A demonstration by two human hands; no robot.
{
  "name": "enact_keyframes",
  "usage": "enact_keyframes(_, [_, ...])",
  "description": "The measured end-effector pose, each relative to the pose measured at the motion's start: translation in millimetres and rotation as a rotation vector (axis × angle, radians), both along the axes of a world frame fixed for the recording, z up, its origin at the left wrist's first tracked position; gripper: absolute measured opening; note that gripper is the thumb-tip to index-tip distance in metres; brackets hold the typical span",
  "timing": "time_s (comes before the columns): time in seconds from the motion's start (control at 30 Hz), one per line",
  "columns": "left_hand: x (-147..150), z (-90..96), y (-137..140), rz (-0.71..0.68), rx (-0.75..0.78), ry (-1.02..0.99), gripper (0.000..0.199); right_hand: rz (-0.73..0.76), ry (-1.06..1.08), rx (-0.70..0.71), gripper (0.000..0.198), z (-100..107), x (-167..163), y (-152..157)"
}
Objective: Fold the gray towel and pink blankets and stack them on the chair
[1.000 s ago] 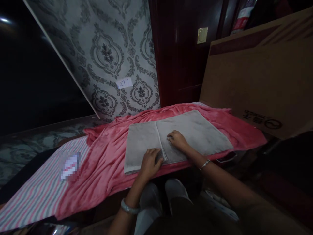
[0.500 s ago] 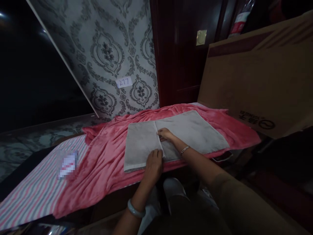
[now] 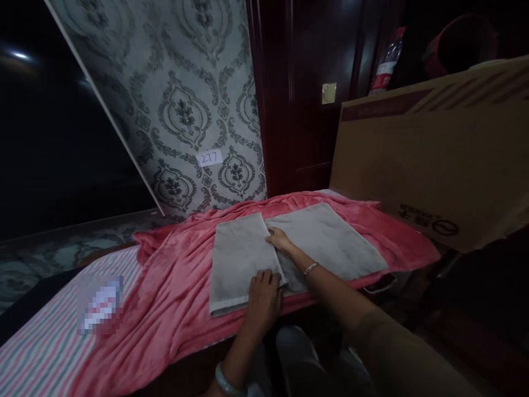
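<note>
A grey cloth (image 3: 330,242) lies flat, with its left part folded over into a double layer whose free edge runs across the cloth's middle. My right hand (image 3: 279,240) pinches this free edge near its far end, thumb and fingers closed on it. Nearer to me, my left hand (image 3: 264,298) has its fingers bent over the near corner of the same flap. The flap stands slightly raised between the hands. Under the grey cloth spreads a wrinkled pink blanket (image 3: 173,298). I cannot tell whether the grey cloth is a pillowcase.
Striped fabric (image 3: 49,331) lies at the left, with a blurred-out item (image 3: 101,306) on it. A large cardboard box (image 3: 413,154) stands at the right, a bottle (image 3: 386,66) behind it. Patterned wall (image 3: 182,110), dark red door (image 3: 297,110) and dark screen (image 3: 61,138) bound the back and left.
The view has tilted up, so everything sits lower in the picture. The flap's near corner has shifted slightly right with my left hand. My right hand keeps its pinch on the edge.
</note>
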State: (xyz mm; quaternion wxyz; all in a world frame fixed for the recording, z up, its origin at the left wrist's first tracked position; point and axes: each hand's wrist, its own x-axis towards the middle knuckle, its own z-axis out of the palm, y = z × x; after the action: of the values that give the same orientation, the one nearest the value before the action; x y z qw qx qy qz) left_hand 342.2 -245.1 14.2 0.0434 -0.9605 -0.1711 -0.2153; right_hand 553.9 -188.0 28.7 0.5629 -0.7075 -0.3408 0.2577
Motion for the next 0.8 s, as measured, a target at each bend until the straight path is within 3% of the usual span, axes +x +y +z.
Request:
enact_keyframes(0.2, [4,-0.9,0,0.026,-0.031,0.020,0.022,-0.011,0.004,-0.066,0.039,-7,-3,-8])
enact_keyframes(0.4, [2,1.1,8,-0.064,-0.163,-0.158,0.016,0.085,0.156,-0.119,0.038,-1,-7,-27])
enact_keyframes(0.63, [4,2.7,22,-0.121,-0.206,-0.347,0.019,0.386,0.450,0.061,0.042,-7,-25,-76])
enact_keyframes(0.8, [7,1.7,15,-0.121,-0.134,-0.205,0.016,0.303,0.456,0.079,0.027,-14,-33,-88])
